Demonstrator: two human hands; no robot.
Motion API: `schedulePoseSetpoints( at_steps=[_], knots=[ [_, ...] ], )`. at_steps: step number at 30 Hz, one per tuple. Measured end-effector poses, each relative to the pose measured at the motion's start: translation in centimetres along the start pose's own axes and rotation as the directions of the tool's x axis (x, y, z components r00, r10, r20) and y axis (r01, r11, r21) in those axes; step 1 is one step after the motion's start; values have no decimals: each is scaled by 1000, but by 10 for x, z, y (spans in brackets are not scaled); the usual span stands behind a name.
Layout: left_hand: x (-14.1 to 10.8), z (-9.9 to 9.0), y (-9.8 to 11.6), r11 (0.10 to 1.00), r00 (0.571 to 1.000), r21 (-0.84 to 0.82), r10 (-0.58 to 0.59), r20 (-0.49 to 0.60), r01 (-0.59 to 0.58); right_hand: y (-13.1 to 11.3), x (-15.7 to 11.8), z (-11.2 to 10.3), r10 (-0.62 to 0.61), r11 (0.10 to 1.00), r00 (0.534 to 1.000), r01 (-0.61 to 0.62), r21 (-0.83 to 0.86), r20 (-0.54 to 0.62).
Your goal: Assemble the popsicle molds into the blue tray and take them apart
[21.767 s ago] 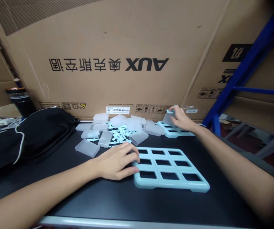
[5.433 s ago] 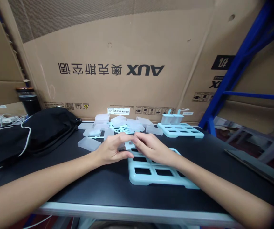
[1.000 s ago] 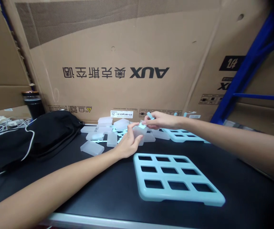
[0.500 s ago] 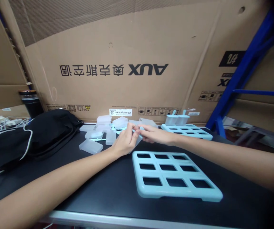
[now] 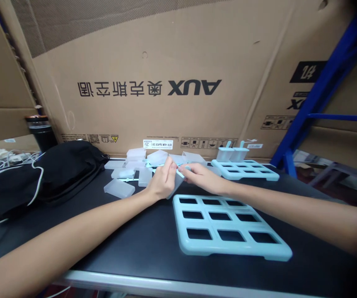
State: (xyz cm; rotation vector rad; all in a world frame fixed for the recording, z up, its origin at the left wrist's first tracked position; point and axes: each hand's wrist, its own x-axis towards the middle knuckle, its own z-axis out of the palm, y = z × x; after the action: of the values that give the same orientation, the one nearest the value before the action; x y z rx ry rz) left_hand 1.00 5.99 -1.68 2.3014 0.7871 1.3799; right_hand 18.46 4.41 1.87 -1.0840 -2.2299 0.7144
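Near the middle of the black table, my left hand is closed around a translucent mold, which is tilted. My right hand pinches a light-blue stick lid at the mold's top; its far side is hidden by the fingers. A light-blue frame with several square openings lies just below my hands. Behind to the right, a second such frame bears two molds with upright blue handles. Loose translucent molds and blue stick pieces lie left of my hands.
A black bag with white cables lies at the left, with a dark bottle behind it. A large cardboard box stands along the table's back. Blue metal shelving rises at the right.
My hands have drawn slightly apart and turned, and more of the translucent mold now shows below my left hand. The view has shifted a little.
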Motion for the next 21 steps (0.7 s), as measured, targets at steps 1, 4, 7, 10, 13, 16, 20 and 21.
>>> schedulePoseSetpoints(
  at_steps=[1, 4, 7, 10, 13, 16, 20, 21],
  knots=[
    [0, -1, 0, 1000, 1000, -1, 10, -2, -10, -1, 0, 2, -9, 1000, 999, 8, -28, -34],
    [0, -2, -2, 999, 999, 7, 53, 9, -53, -7, -3, 7, -7, 995, 992, -6, -98, -126],
    [0, -2, -3, 998, 997, 9, 62, 44, -62, -13, -7, 9, 7, 991, 988, -28, -133, -157],
    [0, -1, -4, 999, 997, -13, 50, 63, -49, -15, -11, 10, 16, 991, 986, -37, -127, -165],
    [0, 0, -4, 996, 993, -66, 66, 95, -60, -14, -14, 13, 5, 987, 989, -29, -160, -149],
    [1, -2, -3, 991, 994, -129, 58, 90, -46, -17, -15, 16, 7, 958, 992, -43, -283, -125],
    [4, -3, -4, 981, 1000, -193, -21, 21, 25, -27, -13, 15, 94, 841, 988, -146, -521, -126],
    [4, -3, -5, 979, 999, -202, -35, 9, 36, -30, -12, 14, 107, 796, 986, -160, -583, -125]
  ],
)
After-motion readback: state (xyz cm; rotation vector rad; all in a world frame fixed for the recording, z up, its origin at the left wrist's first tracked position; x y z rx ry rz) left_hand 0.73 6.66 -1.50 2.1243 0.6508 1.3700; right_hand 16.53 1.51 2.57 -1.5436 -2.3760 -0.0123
